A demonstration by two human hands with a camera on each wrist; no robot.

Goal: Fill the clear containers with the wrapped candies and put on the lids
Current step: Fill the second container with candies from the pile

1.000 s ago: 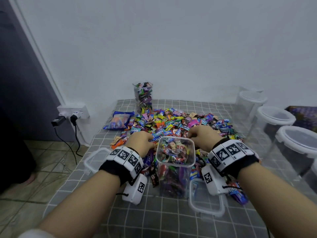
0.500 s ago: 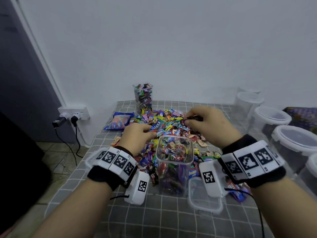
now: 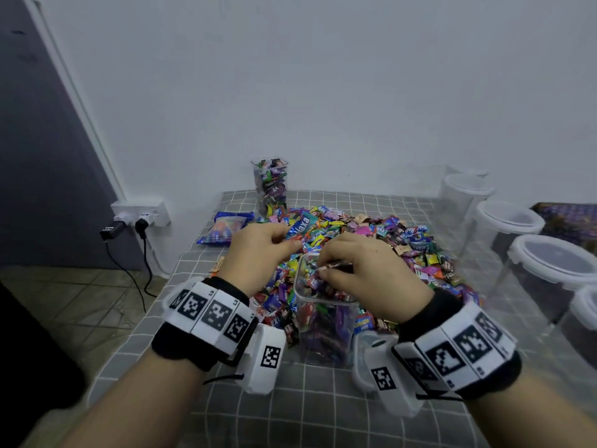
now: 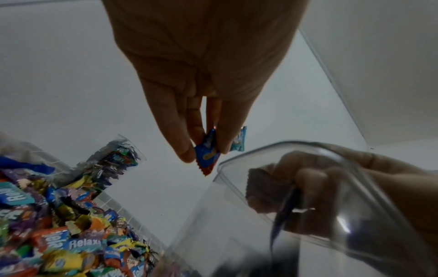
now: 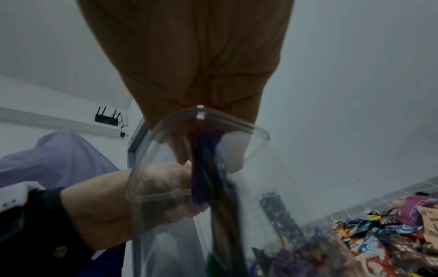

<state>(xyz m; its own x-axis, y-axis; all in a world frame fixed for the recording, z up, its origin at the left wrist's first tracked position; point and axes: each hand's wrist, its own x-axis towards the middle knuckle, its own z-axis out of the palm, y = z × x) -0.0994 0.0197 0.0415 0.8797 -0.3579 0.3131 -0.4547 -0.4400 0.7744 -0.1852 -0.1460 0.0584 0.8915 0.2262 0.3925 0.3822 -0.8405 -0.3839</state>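
Worktop (image 3: 323, 412) with the grey checked cloth is carrying everything, and I am looking from large to small. Candies (image 3: 361, 236) are lying in a wide loose heap at its middle. Near me the clear container (image 3: 324, 331) is standing upright, its long axis vertical and its mouth open upward, already nearly full; a second filled one (image 3: 269, 184) is standing by the wall. My right hand (image 3: 368, 276) is hanging over the mouth, its fingers (image 5: 233, 150) pinching dark wrapped pieces inside the rim. My left hand (image 3: 258, 253) is just beside the container, fingers (image 4: 180, 131) pinching a blue candy (image 4: 207, 153) by its flat body. I am judging these pieces light, crinkly and slippery, so pinching across the flat wrapper seems safest. The container looks stiff but smooth; I would be holding it by the walls.
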